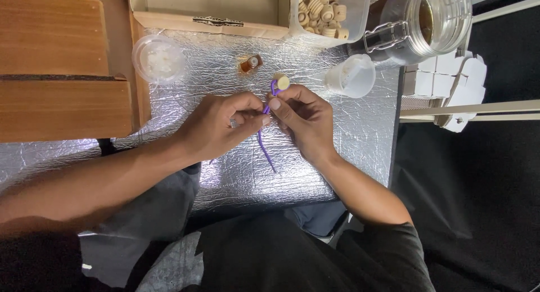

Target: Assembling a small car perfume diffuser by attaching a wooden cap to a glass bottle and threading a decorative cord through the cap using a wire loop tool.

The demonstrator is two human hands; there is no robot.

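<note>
Pinching a purple cord (264,143) over the foil-covered table (337,151), I'm holding it with both hands close together: left hand (216,126) gripping mid-cord, right hand (304,118) fingers clamped near the wooden bead (282,82) topping it; wrists angling inward.

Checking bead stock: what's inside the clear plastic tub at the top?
The clear plastic tub holds pale ridged wooden beads, piled. Its upper part runs out of view.
</note>
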